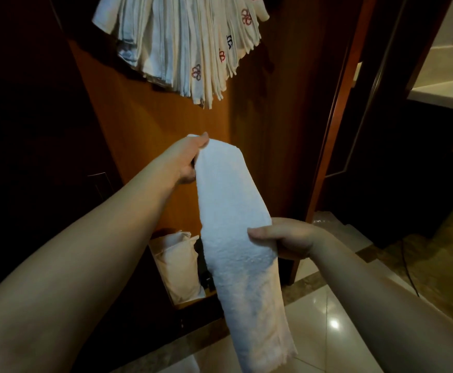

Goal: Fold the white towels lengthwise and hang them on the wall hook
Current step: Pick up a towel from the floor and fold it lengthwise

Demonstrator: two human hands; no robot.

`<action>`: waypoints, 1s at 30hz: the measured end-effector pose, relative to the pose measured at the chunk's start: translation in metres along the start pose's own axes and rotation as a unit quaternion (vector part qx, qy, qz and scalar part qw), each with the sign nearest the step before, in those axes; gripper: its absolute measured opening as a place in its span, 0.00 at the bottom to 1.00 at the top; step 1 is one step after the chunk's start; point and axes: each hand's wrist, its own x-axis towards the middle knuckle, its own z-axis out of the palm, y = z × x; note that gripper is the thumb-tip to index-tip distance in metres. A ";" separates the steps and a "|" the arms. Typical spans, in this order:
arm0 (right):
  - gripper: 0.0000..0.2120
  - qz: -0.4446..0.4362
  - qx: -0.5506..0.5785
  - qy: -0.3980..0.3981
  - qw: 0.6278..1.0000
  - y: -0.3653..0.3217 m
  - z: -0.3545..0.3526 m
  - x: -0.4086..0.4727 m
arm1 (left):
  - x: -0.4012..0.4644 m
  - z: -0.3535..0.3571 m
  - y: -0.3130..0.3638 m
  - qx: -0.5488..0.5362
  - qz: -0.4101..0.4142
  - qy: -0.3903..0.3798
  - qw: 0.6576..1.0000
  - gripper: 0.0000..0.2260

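Note:
A white towel (230, 211), folded into a long narrow strip, hangs slanted in front of me. My left hand (187, 160) grips its upper end, thumb on top. My right hand (287, 239) pinches the strip's right edge about halfway down, thumb across the front. The lower end dangles loose near the floor. Several folded white towels (182, 47), some with red or blue embroidered marks, hang in a bunch high on the wooden wall panel (144, 135). The hook itself is hidden above the frame.
A low open shelf at the bottom of the panel holds white cloth or bags (178, 265). A dark door frame (335, 125) stands to the right, with a bathroom counter (440, 95) beyond. Glossy floor tiles (325, 319) lie below.

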 end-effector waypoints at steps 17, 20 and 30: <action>0.21 -0.216 0.248 0.066 0.942 -0.094 -0.029 -0.007 | -0.002 -0.010 -0.116 -0.031 -0.017 -0.394 0.918 0.33; 0.22 -0.217 0.223 0.107 0.944 -0.102 -0.035 -0.003 | -0.007 -0.005 -0.108 0.089 0.044 -0.278 0.955 0.25; 0.27 -0.254 0.214 0.155 0.930 -0.142 -0.049 -0.004 | -0.006 -0.020 -0.135 0.102 0.009 -0.279 0.955 0.25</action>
